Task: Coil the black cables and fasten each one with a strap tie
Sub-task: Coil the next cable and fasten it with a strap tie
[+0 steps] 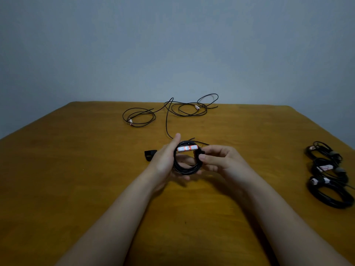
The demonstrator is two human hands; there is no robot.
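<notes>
A small coil of black cable (185, 168) with a white and red label across its top hangs just above the table's middle. My left hand (165, 162) holds the coil's left side, thumb up over the rim and fingers underneath. My right hand (221, 161) pinches the coil's right side between thumb and fingertips. A loose tail of the cable runs from the coil toward the far edge. A black strap tie (150, 154) lies on the table just left of my left hand.
A loose black cable (172, 111) sprawls in loops along the far edge of the brown table (76, 169). Three coiled, tied cables (329, 174) lie in a row near the right edge. A grey wall stands behind.
</notes>
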